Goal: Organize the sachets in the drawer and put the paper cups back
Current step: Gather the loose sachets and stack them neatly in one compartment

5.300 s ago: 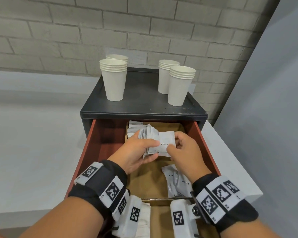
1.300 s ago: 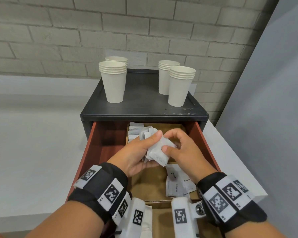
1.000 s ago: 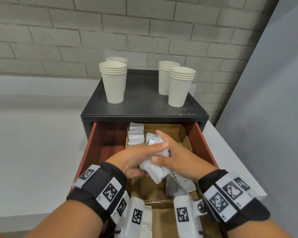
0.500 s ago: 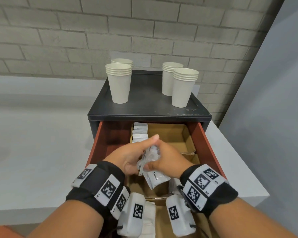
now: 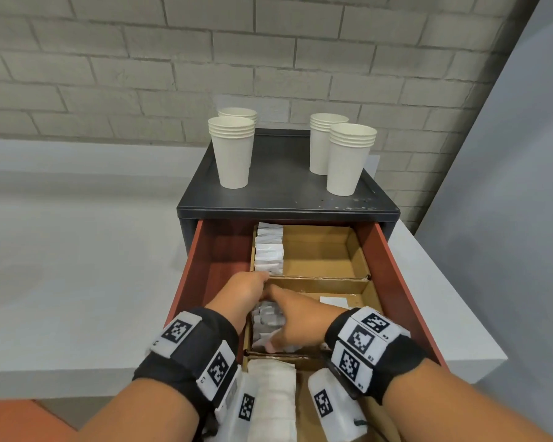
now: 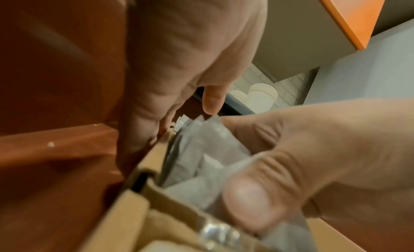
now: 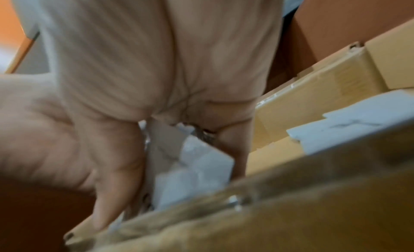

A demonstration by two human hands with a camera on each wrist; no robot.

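Observation:
The red-brown drawer (image 5: 393,282) is open, split by cardboard dividers (image 5: 316,283) into compartments. Both hands are down in the middle compartment's left side. My right hand (image 5: 288,317) grips a bundle of white sachets (image 5: 267,317), its thumb (image 6: 246,202) on the near end. My left hand (image 5: 253,287) lies with straight fingers (image 6: 139,132) along the cardboard wall beside the sachet bundle (image 6: 201,149). A tidy row of sachets (image 5: 268,250) fills the far compartment's left edge. Several stacks of paper cups (image 5: 233,154) (image 5: 348,161) stand on the black cabinet top (image 5: 284,193).
One loose sachet (image 5: 332,302) lies at the right of the middle compartment. More white sachets (image 5: 275,397) fill the near compartment. A white counter (image 5: 77,266) spreads to the left, a brick wall stands behind, and a grey wall (image 5: 508,186) closes the right.
Both hands came down from above the drawer and set the sachet bundle into the left of the middle compartment. The far compartment's sachet row now shows. The cups have not moved.

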